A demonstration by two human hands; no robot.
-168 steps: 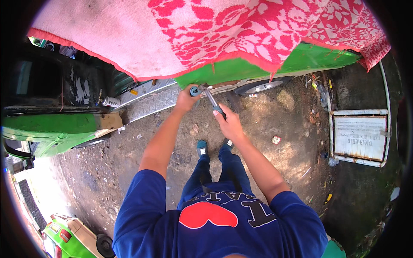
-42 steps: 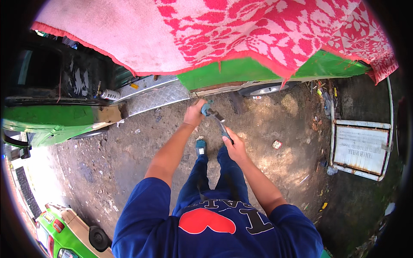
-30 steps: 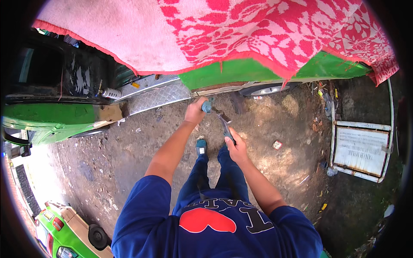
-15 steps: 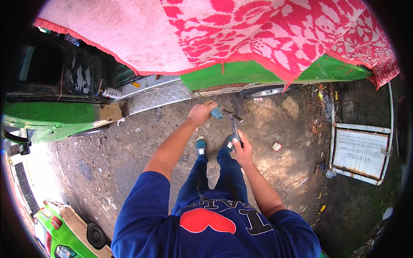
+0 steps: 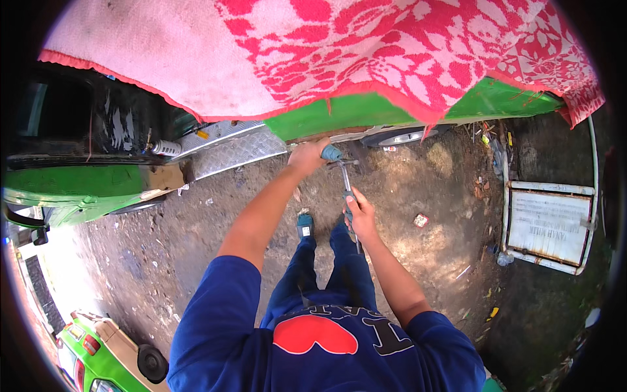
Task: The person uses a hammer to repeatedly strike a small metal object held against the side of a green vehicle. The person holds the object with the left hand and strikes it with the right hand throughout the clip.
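My left hand [image 5: 307, 156] is closed on a teal object [image 5: 331, 153], perhaps a tool handle, just below the green body panel [image 5: 366, 107] of a vehicle with a rusty, patched lower edge. My right hand [image 5: 361, 217] grips the teal handle of a hammer [image 5: 345, 175], whose steel head is at the teal object; whether they touch I cannot tell. A pink and red floral cloth [image 5: 339, 49] drapes over the panel above my hands.
A checker-plate metal step [image 5: 232, 151] and a dark door [image 5: 72, 114] with a spray can [image 5: 166, 147] are at left. A wheel [image 5: 398, 137] sits under the panel, a rusty white sign frame [image 5: 547, 223] lies right, and another green vehicle [image 5: 101, 353] stands lower left. Litter dots the concrete ground [image 5: 163, 261].
Both hands and tools have moved up toward the green panel since half a second ago. The hammer shaft stands nearer vertical in the picture than a second ago.
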